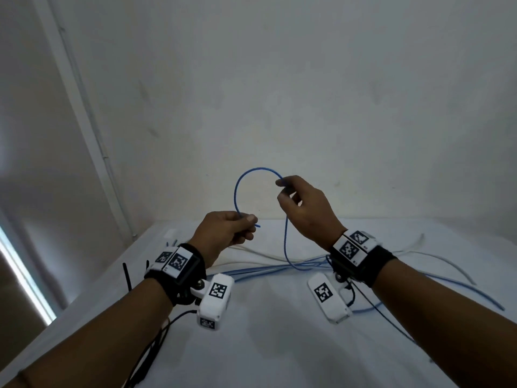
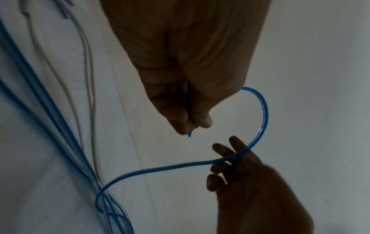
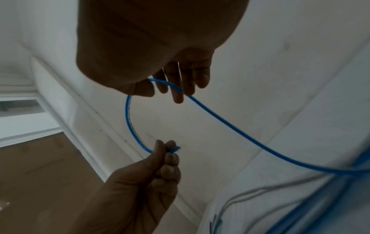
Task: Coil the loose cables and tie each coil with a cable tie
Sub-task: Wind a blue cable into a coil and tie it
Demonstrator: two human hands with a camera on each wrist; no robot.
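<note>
A thin blue cable (image 1: pixel 235 191) arcs in the air between both hands above the table. My left hand (image 1: pixel 247 221) pinches it close to its free end, with a short tip poking out past the thumb (image 2: pixel 204 121). My right hand (image 1: pixel 282 189), higher and to the right, holds the cable between thumb and curled fingers (image 3: pixel 178 95). From there the cable (image 3: pixel 230 126) drops to the table and joins the other loose cables. The half loop (image 2: pixel 264 110) shows in both wrist views.
Several loose blue cables (image 1: pixel 265 271) and white cables (image 1: pixel 260 254) lie tangled across the white-covered table (image 1: pixel 265 345). Black cable ties (image 1: pixel 127 278) stick out near the table's left edge. A pale wall stands close behind; floor lies beyond the left edge.
</note>
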